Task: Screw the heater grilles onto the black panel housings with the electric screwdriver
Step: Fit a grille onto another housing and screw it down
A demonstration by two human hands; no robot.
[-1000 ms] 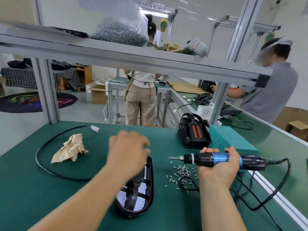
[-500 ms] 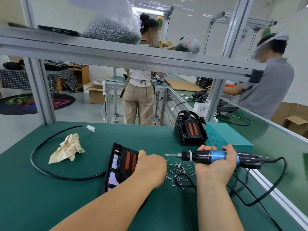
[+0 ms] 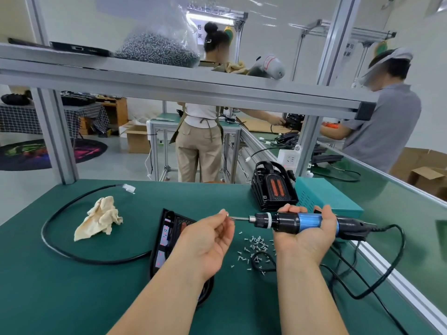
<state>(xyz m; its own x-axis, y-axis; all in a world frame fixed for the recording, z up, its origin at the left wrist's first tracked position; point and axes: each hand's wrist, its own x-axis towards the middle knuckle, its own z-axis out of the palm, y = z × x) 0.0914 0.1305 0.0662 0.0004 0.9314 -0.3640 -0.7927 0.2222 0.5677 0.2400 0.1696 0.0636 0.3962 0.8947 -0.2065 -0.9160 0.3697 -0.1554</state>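
A black panel housing (image 3: 167,235) with an orange-slotted grille lies flat on the green mat, partly hidden under my left forearm. My left hand (image 3: 210,234) is raised above it and pinches a small screw (image 3: 227,214) at the tip of the screwdriver bit. My right hand (image 3: 306,234) grips the blue-and-black electric screwdriver (image 3: 297,221), held level and pointing left. Several loose screws (image 3: 256,245) are scattered on the mat between my hands.
A stack of finished black housings (image 3: 273,187) stands behind the screwdriver, beside a teal box (image 3: 326,197). A crumpled cloth (image 3: 99,218) and a black cable loop (image 3: 72,247) lie at left. The screwdriver cord (image 3: 377,281) trails right. Two people work at the benches beyond.
My left hand left the housing and the screw pile and rose, palm up, bringing a screw to the bit tip. The screwdriver stayed about where it was.
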